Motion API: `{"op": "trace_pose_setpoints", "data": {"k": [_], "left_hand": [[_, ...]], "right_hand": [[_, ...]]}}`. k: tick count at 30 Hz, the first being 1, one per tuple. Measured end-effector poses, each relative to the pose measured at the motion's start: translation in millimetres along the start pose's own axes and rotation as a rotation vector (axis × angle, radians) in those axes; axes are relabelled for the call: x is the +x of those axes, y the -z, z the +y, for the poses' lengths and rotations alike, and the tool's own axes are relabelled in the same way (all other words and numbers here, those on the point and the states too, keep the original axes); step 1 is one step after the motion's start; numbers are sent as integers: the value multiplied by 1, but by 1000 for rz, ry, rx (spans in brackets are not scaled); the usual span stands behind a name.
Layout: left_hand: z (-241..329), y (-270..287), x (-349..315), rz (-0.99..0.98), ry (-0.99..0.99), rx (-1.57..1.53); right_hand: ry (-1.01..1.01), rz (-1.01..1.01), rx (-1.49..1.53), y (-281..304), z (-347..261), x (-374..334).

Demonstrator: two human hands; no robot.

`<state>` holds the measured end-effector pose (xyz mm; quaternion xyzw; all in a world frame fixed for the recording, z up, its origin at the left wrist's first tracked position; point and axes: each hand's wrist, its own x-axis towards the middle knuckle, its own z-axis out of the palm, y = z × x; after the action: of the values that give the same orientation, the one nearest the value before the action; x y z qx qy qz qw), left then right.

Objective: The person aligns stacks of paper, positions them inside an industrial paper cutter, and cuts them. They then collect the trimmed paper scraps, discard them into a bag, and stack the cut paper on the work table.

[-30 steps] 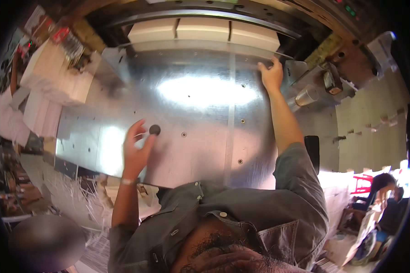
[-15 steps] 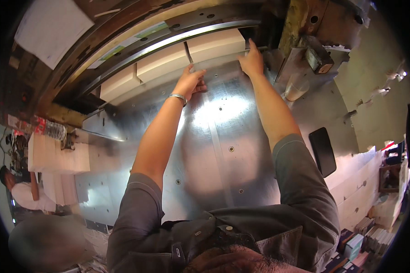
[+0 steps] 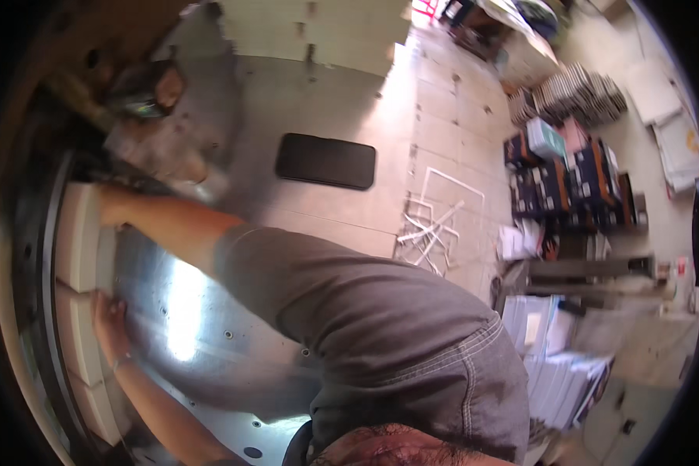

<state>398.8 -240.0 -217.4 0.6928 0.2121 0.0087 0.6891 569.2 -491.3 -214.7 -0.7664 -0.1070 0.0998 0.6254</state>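
Pale rectangular blocks that look like paper stacks [image 3: 79, 241] stand in a row along a dark metal bar [image 3: 48, 272] at the left of the picture. My right hand [image 3: 115, 206] reaches to the end of the farthest stack; its fingers are blurred and partly hidden against it. At the joint between two stacks, my left hand [image 3: 110, 322] rests with its fingers apart, close to or touching the pale side. A bracelet circles my left wrist. Beneath both arms lies a shiny metal table [image 3: 225, 365] with small round holes.
A black phone [image 3: 326, 161] lies on the table's side wing. Nearby are a blurred clear cup [image 3: 194, 182] and a metal block [image 3: 151, 89]. White strips [image 3: 435, 225], dark boxes [image 3: 547, 186] and bundled paper stacks [image 3: 571, 93] are off to the right.
The view has swung to my right, so the table and stacks now sit at the left. My right hand has come against the end stack; my left is nearer the row.
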Motion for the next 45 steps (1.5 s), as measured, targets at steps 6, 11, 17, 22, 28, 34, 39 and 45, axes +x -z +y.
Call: {"op": "trace_pose_setpoints", "data": {"k": [6, 11, 17, 22, 28, 34, 39, 45], "left_hand": [[8, -31, 20, -157, -13, -22], [9, -6, -61, -56, 72, 57], [-13, -2, -197, -220, 34, 138], [-48, -25, -327, -328, 182, 22], [-66, -19, -417, -318, 277, 94], [-83, 44, -441, 191, 99, 291], [-115, 115, -521, 716, -17, 443], [-117, 13, -616, 1436, 10, 93]], "right_hand": [[33, 113, -323, 44, -18, -6], [-13, -51, 24, 28, -21, -92], [-92, -74, -9, 68, -36, -220], [45, -169, -512, 84, -22, -253], [142, -443, -500, 43, -26, -305], [274, -651, -469, -33, -38, -355], [454, -796, -404, -84, -41, -389], [477, -1000, -302, -118, -46, -432]]}}
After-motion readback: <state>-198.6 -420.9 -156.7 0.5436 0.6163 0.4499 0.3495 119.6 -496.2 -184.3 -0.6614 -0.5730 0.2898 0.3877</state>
